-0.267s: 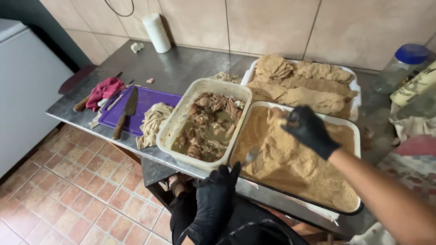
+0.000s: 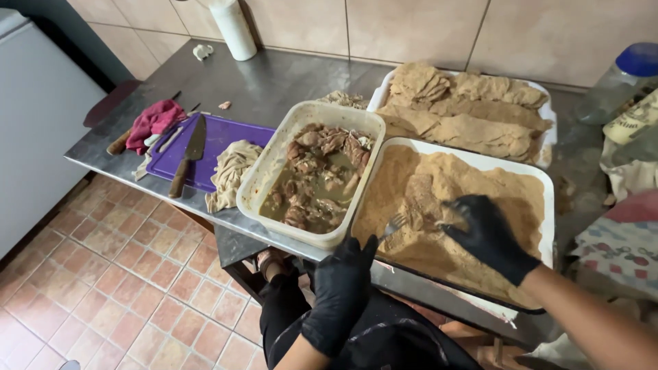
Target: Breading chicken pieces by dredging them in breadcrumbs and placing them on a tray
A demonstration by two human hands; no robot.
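Note:
My right hand, in a black glove, lies palm down with fingers spread on a crumb-covered piece of meat in the white breadcrumb tray. My left hand, also gloved, is at the tray's near-left corner and holds a metal fork whose tines rest in the crumbs. Left of the tray stands a cream plastic tub of wet marinated meat pieces. Behind them, a second white tray carries several breaded cutlets.
On the steel counter, a purple cutting board holds a wooden-handled knife, with a red cloth and a beige cloth beside it. A white roll stands by the tiled wall, a blue-capped bottle at right.
My right hand has come down from above the far side of the crumb tray and now presses on the crumbs nearer to me. The left hand stays by the tray corner.

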